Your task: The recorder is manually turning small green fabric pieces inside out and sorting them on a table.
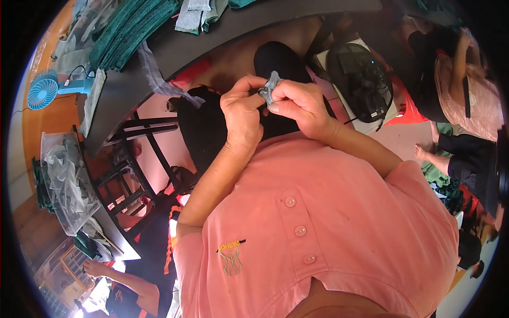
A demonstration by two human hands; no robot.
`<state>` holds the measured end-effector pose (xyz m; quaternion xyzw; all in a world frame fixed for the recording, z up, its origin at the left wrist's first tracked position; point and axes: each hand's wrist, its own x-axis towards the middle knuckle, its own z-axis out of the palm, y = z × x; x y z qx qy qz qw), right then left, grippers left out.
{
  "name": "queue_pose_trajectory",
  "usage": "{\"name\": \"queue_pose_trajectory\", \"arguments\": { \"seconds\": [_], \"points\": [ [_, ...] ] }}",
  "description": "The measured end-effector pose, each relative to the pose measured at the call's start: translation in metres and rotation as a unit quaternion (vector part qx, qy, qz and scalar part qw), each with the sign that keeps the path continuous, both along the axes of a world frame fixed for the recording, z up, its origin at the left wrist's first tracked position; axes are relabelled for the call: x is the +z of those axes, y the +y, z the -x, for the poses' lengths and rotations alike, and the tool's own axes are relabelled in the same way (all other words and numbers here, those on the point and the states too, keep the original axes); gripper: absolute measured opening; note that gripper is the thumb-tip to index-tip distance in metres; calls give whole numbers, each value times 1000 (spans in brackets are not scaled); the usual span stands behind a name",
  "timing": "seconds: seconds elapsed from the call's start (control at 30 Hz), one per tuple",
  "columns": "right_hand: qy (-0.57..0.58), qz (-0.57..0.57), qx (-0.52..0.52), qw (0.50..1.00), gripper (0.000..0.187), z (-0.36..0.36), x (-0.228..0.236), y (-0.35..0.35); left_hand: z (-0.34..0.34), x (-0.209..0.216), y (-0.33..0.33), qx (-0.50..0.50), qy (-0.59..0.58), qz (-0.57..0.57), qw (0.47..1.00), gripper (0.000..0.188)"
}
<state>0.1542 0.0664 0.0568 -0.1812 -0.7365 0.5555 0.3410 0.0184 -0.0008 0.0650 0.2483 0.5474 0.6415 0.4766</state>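
Observation:
A small piece of grey-blue fabric (271,85) is bunched up between my two hands, above my lap. My left hand (243,108) pinches its left side with thumb and fingers. From the other side, my right hand (303,103) grips the same piece, thumb pressed against the curled forefinger. The hands almost touch, and the folds between the fingertips are partly hidden. To the left, a long strip of similar grey fabric (159,74) hangs over the edge of the dark table (212,50).
Dark green folded fabric (132,34) is stacked on the table. A blue fan (43,90) stands at the far left, above a clear bin (69,185) of grey pieces. A black bag (360,79) sits to the right. Other people work at both sides.

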Motion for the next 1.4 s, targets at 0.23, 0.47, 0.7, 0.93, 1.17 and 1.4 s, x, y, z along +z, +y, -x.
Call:
{"name": "queue_pose_trajectory", "arguments": {
  "seconds": [0.23,0.47,0.7,0.93,1.17,1.4],
  "points": [
    [-20,-29,-1,999,15,-2,-9,-2,-1,-10,-6,42,14,-5,999,18],
    [-12,42,-64,997,14,1,-15,0,-3,-16,-10,18,77,-51,996,22],
    [-20,83,-31,996,15,-7,-14,9,1,-16,-11,-47,270,-61,960,26],
    [-43,71,-20,996,15,-8,-2,10,1,-17,-10,-36,274,-108,955,24],
    [-34,103,1,994,14,-10,-9,-3,0,-20,-8,-30,227,-108,967,22],
    [-41,117,20,992,12,-12,1,7,4,-22,-9,-47,216,-52,974,23]
  ]
}}
